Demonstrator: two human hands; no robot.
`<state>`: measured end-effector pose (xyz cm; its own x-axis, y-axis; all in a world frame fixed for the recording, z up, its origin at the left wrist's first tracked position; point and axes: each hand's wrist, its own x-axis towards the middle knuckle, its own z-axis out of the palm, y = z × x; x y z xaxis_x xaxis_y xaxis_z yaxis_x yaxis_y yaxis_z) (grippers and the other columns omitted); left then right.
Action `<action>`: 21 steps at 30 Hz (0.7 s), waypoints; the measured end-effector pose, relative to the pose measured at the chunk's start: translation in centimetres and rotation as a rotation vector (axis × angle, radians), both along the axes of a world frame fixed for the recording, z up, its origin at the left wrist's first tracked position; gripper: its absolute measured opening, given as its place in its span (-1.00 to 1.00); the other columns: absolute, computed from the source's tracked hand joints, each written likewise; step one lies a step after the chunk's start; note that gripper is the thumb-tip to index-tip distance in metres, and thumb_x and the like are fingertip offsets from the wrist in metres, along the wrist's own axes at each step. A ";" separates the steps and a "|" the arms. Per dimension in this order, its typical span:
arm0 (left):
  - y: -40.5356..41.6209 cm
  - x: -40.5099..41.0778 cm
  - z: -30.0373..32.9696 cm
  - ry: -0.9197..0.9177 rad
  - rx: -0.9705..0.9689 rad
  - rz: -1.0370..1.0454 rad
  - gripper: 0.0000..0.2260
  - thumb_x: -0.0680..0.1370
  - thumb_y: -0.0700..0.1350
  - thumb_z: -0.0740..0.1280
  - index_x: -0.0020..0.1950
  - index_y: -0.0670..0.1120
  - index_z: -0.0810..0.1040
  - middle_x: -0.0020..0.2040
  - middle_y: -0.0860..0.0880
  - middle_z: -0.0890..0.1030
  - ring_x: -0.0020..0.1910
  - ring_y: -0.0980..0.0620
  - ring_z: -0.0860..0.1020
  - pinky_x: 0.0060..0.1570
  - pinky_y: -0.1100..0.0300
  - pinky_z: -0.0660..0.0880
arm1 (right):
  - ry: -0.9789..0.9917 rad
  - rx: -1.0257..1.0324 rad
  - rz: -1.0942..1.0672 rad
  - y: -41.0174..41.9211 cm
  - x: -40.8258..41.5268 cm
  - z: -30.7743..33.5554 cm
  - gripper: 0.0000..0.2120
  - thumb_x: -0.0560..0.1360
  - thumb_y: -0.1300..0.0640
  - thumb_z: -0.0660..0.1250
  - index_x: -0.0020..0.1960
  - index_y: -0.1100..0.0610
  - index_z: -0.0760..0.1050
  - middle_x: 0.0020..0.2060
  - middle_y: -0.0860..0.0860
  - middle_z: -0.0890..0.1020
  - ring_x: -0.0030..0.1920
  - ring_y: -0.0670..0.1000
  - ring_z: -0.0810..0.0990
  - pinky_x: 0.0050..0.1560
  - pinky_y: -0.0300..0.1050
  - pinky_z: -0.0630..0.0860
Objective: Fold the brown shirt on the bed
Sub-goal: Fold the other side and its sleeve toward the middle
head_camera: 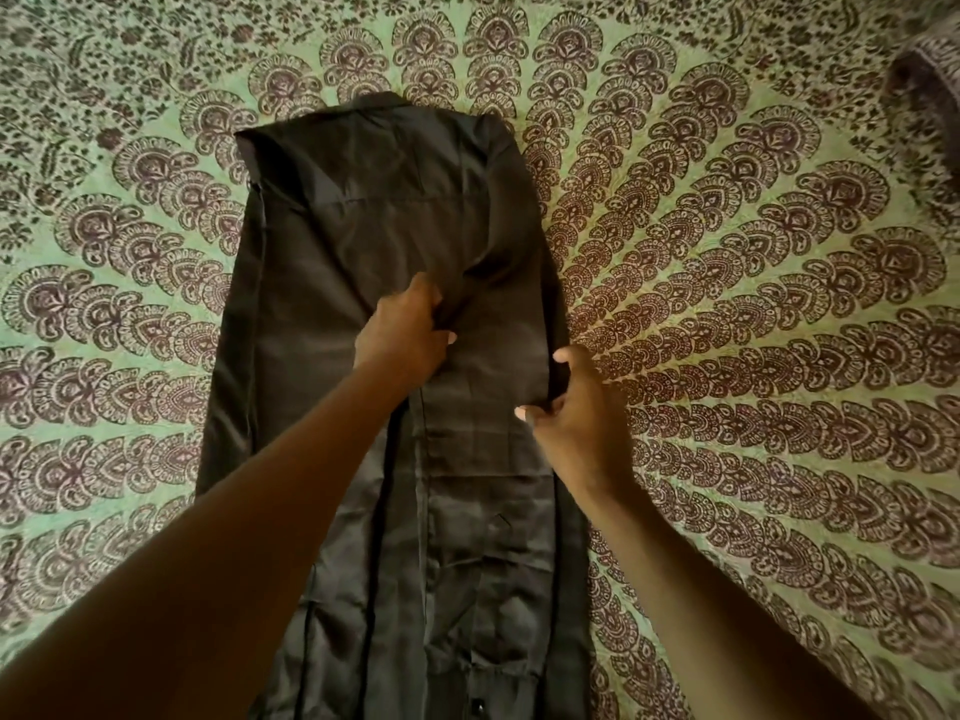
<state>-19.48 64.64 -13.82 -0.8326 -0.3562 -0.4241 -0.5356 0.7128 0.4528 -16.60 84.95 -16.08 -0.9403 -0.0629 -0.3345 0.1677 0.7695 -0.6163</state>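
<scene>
No brand, label or writing can be read anywhere in view. There is one shirt (363, 241), dark brown, one bedspread (753, 330) and two bare hands.

The shirt lies flat on the bedspread as a long narrow strip, its collar end beyond both hands and its hem running back between the forearms to the near edge of the view. Its two long sides look turned in over the middle, with seam lines running lengthwise below the wrists.

The left hand (402, 337) sits on the middle of the shirt, fingers curled into a bunch of cloth that puckers just beyond its knuckles; the thumb tip lies against the fabric on its right. The right hand (576, 407) is just right of the left and a little nearer the body, at the shirt's right edge. Its thumb and curled fingers pinch that folded edge, thumb on top of the cloth.

The bedspread is green with purple-brown peacock-feather motifs fanning outward around the hands. Far to the right of the right hand, at the upper corner, is a blurred patterned shape that cannot be told.
</scene>
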 end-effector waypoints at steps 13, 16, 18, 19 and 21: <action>1.0 5.4 -1.1 0.167 -0.172 -0.142 -0.65 0.56 -0.17 0.43 0.30 -0.04 0.45 0.30 -0.12 0.41 0.28 -0.14 0.44 0.25 -0.10 0.50 | -0.026 -0.024 -0.035 2.0 4.9 0.3 -0.28 0.41 0.10 0.60 0.46 0.00 0.33 -0.29 -0.05 0.62 -0.13 0.06 0.66 -0.10 0.03 0.63; 1.9 8.0 -0.8 0.257 -0.170 -0.162 -0.75 0.57 -0.16 0.41 0.24 -0.07 0.51 0.25 -0.11 0.40 0.23 -0.11 0.43 0.02 0.04 0.50 | -0.044 -0.037 -0.037 2.2 6.4 0.6 -0.28 0.41 0.13 0.60 0.46 0.03 0.33 -0.36 -0.10 0.58 -0.18 0.02 0.64 -0.17 -0.05 0.54; 2.6 10.5 -0.8 0.228 -0.101 -0.175 -0.79 0.58 -0.14 0.39 0.21 -0.06 0.50 0.22 -0.07 0.42 0.19 -0.09 0.46 -0.09 0.05 0.49 | -0.046 -0.017 -0.017 2.2 7.7 1.0 -0.29 0.42 0.11 0.60 0.44 -0.01 0.31 -0.29 -0.10 0.62 -0.14 0.05 0.67 -0.21 -0.06 0.54; 3.0 12.0 -0.8 0.200 -0.078 -0.191 -0.78 0.58 -0.12 0.39 0.21 -0.05 0.50 0.23 -0.07 0.42 0.19 -0.10 0.46 -0.09 0.02 0.51 | -0.049 -0.015 -0.007 2.1 8.4 1.3 -0.30 0.43 0.11 0.59 0.44 -0.03 0.30 -0.25 -0.08 0.63 -0.14 0.05 0.67 -0.26 -0.09 0.51; 3.5 15.0 -0.7 0.120 -0.050 -0.231 -0.73 0.57 -0.09 0.41 0.25 -0.05 0.49 0.27 -0.07 0.40 0.22 -0.12 0.47 -0.03 -0.02 0.55 | -0.042 0.003 0.012 2.2 10.1 1.4 -0.30 0.43 0.10 0.59 0.44 -0.06 0.28 -0.17 -0.01 0.67 -0.14 0.05 0.69 -0.30 -0.12 0.48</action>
<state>-4.50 68.12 -14.50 -0.9374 -0.1694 -0.3042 -0.3012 0.8331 0.4640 -6.52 87.11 -14.64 -0.9245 -0.0731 -0.3740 0.1843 0.7733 -0.6066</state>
